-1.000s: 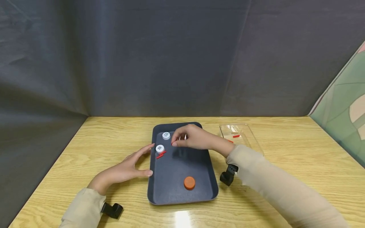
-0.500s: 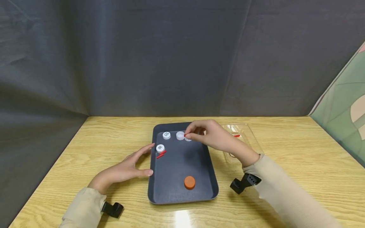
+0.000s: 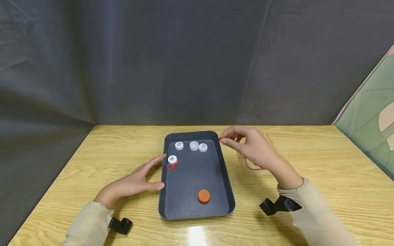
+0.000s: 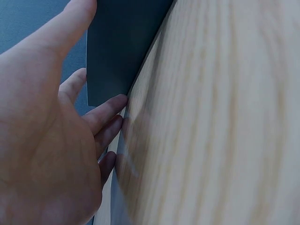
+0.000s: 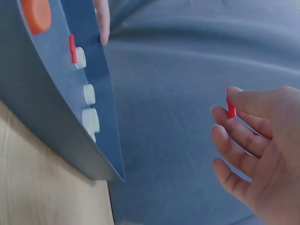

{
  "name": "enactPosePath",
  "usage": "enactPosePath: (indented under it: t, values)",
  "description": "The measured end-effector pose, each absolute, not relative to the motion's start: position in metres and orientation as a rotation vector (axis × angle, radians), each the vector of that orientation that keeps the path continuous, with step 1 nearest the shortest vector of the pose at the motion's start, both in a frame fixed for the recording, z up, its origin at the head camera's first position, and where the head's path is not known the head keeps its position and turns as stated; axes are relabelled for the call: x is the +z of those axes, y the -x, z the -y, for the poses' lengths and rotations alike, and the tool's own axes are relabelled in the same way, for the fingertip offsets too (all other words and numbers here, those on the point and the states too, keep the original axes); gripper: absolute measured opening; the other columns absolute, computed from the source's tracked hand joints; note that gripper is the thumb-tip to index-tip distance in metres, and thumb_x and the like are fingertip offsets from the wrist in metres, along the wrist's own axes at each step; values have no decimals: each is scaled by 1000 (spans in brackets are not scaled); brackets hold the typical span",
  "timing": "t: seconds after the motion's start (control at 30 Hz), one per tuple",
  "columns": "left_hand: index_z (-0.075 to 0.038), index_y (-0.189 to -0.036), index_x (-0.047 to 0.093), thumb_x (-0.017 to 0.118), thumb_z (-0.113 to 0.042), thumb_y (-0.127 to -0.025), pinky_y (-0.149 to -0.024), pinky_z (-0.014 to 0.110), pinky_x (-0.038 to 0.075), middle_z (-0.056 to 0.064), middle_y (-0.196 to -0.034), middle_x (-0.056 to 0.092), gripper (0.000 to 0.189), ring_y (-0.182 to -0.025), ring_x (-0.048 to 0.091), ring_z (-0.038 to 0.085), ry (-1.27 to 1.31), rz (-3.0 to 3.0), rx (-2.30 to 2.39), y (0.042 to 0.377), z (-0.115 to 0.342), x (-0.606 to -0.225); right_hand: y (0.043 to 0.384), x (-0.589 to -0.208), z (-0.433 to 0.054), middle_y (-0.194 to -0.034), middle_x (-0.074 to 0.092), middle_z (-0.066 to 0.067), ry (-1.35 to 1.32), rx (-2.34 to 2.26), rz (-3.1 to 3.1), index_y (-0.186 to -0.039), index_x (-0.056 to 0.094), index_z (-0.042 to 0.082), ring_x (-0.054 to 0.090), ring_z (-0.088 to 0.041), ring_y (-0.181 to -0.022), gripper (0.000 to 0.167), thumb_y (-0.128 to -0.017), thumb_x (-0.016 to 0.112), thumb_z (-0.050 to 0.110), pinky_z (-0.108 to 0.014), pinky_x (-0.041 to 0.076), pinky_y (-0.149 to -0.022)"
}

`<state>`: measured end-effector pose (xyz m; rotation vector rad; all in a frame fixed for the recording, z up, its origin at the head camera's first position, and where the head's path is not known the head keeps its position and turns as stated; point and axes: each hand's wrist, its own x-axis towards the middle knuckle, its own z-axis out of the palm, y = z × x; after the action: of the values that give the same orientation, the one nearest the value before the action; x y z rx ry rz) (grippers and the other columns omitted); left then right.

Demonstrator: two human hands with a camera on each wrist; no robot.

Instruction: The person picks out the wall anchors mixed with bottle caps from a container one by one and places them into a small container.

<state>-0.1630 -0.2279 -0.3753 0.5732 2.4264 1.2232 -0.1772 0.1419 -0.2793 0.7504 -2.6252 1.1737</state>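
My right hand [image 3: 253, 147] pinches a small red stick [image 5: 232, 110] between thumb and forefinger, held up over the right rim of the dark tray [image 3: 197, 181]. The other fingers of that hand are loosely bent. At the tray's left edge my left hand [image 3: 133, 184] is spread, its thumb and forefinger tips at the rim. White bottle caps lie at the tray's far end: one [image 3: 179, 146] at left, an upturned one [image 3: 194, 146] and a printed one [image 3: 203, 147] side by side. Another white cap [image 3: 172, 159] has red sticks [image 3: 173, 166] beside it.
An orange cap [image 3: 204, 196] lies in the near part of the tray. Right of the tray stands a clear plastic box [image 3: 253, 168] with red pieces inside, partly hidden by my right hand. A dark cloth wall [image 3: 197, 68] closes off the table's back.
My right hand has moved right, from above the white caps to the tray's right rim, still pinching the red stick. It uncovers two white caps. The left hand stays put.
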Motion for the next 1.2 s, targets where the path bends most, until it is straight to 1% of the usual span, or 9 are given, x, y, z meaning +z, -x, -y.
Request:
enactPosePath:
  t: [0.1, 0.3, 0.4, 0.47, 0.7, 0.83, 1.07, 1.2]
  values:
    - [-34, -158, 20, 75, -39, -88, -110, 69, 14, 11, -161, 25, 89, -147, 15, 38, -574, -2419, 1226, 163, 227, -374, 175, -277, -152, -89, 69, 3, -703, 1157, 2620, -99, 74, 17, 58, -15, -78, 8, -93, 72, 20, -28, 48, -65]
    - [-34, -158, 20, 76, -37, -88, -110, 70, 14, 10, -161, 23, 89, -148, 15, 37, -574, -2400, 1244, 162, 227, -373, 178, -276, -166, -88, 70, 2, -694, 1122, 2573, -99, 74, 15, 59, -15, -76, 8, -94, 71, 20, -25, 46, -65]
    - [-34, -158, 20, 76, -37, -88, -110, 69, 14, 10, -161, 24, 89, -148, 15, 36, -579, -2398, 1244, 163, 226, -373, 180, -278, -172, -87, 69, 3, -666, 1109, 2575, -99, 74, 15, 58, -15, -75, 8, -94, 71, 21, -26, 46, -63]
    - [-34, -158, 20, 76, -36, -88, -110, 70, 14, 9, -161, 24, 89, -148, 15, 37, -580, -2402, 1240, 163, 225, -373, 181, -279, -175, -87, 70, 1, -650, 1100, 2579, -99, 74, 16, 58, -15, -74, 8, -94, 70, 22, -27, 45, -61]
    - [-36, -157, 21, 76, -37, -88, -110, 69, 14, 9, -160, 26, 89, -147, 16, 37, -575, -2416, 1230, 164, 225, -373, 187, -283, -185, -91, 71, -3, -631, 1099, 2565, -99, 74, 13, 59, -14, -76, 10, -95, 70, 21, -23, 47, -65]
    - [-36, -157, 21, 76, -37, -88, -110, 69, 14, 10, -161, 25, 89, -148, 15, 37, -576, -2410, 1232, 163, 226, -373, 190, -283, -193, -90, 70, -3, -595, 1081, 2573, -99, 74, 14, 58, -16, -75, 11, -95, 69, 23, -24, 47, -63]
    - [-36, -157, 20, 75, -37, -88, -110, 70, 13, 10, -161, 23, 89, -148, 14, 38, -550, -2407, 1232, 162, 227, -373, 196, -283, -208, -91, 71, -3, -567, 1028, 2624, -101, 73, 12, 59, -22, -77, 14, -96, 68, 23, -24, 46, -65]
    - [-35, -158, 20, 75, -37, -88, -110, 69, 13, 11, -161, 22, 89, -148, 14, 38, -545, -2396, 1243, 161, 226, -372, 200, -286, -216, -91, 71, -3, -558, 992, 2690, -101, 73, 11, 60, -21, -78, 15, -97, 67, 24, -26, 47, -65]
